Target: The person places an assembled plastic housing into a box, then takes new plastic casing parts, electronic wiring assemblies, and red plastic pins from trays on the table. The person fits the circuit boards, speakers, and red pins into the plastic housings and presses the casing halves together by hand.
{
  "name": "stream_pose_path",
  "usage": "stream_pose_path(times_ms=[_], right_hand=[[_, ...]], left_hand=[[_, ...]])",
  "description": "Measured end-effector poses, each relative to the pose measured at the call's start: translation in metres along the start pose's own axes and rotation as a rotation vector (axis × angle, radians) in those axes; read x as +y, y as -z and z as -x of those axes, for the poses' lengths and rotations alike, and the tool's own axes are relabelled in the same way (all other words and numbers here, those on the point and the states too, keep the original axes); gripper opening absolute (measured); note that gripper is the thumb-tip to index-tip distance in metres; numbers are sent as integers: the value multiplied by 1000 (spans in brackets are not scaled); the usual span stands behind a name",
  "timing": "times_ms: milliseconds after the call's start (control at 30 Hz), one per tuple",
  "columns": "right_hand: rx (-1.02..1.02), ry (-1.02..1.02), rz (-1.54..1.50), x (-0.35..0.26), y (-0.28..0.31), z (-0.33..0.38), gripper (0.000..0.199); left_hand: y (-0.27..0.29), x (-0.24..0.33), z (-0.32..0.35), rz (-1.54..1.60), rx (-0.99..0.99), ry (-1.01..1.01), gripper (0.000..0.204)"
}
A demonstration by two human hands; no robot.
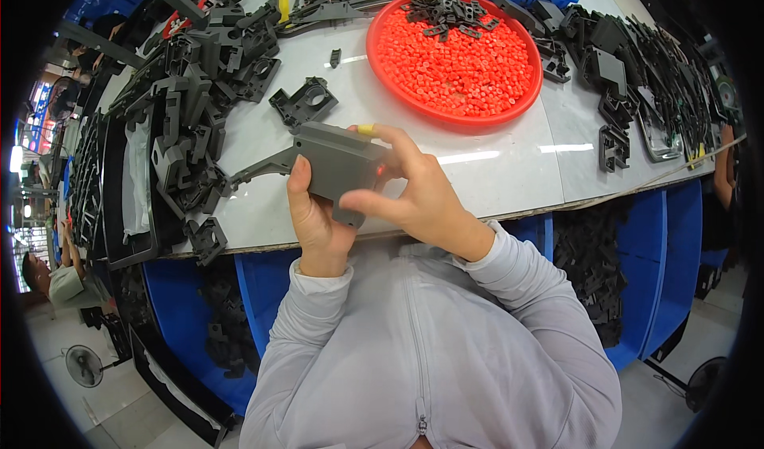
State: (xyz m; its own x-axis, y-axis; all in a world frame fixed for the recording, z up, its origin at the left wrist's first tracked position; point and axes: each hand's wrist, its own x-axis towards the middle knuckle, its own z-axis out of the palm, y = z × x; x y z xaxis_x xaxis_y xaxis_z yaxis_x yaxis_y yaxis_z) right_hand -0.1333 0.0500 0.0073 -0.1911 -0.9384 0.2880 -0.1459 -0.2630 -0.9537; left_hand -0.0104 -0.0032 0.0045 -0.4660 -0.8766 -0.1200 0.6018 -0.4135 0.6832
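Observation:
My left hand (pixel 317 230) grips a dark grey plastic housing (pixel 338 161) from below, thumb on its near left face. The housing is box-shaped, with a thin arm sticking out to the left; it is held above the table's near edge. My right hand (pixel 426 190) closes around the housing's right end, thumb low and index finger along the top edge. That index fingertip wears a yellow wrap (pixel 366 129). A small red spot (pixel 380 169), blurred, shows at the housing's right end between my fingers. A grey bracket with a round hole (pixel 305 101) lies just beyond.
A red round tray (pixel 382 71) of small red pieces stands beyond, with black clips (pixel 446 11) on top. Piles of grey parts (pixel 187 115) lie left, more parts (pixel 605 71) right. Blue bins (pixel 645 266) sit under the white table (pixel 509 182). Another person (pixel 68 278) is far left.

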Motion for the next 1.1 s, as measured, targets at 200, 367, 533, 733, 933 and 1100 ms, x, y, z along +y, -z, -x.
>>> stream_pose_path(times_ms=[200,367,533,733,933,1100], right_hand=[[-35,-56,134,-10,-17,-2,105],[-22,138,81,1,-32,-17,99],[-134,82,50,-5,-38,-17,105],[-359,83,-10,10,-18,-3,97],[-348,-22,291,10,16,18,67],[-222,66,508,25,34,41,52]], left_hand=[[0,3,-10,171,151,96,57],[5,19,-9,219,19,86,56],[12,44,7,42,59,11,49],[46,165,15,-182,-5,-311,43],[166,323,-36,-566,443,-691,29],[259,359,-125,-728,509,-652,28]])
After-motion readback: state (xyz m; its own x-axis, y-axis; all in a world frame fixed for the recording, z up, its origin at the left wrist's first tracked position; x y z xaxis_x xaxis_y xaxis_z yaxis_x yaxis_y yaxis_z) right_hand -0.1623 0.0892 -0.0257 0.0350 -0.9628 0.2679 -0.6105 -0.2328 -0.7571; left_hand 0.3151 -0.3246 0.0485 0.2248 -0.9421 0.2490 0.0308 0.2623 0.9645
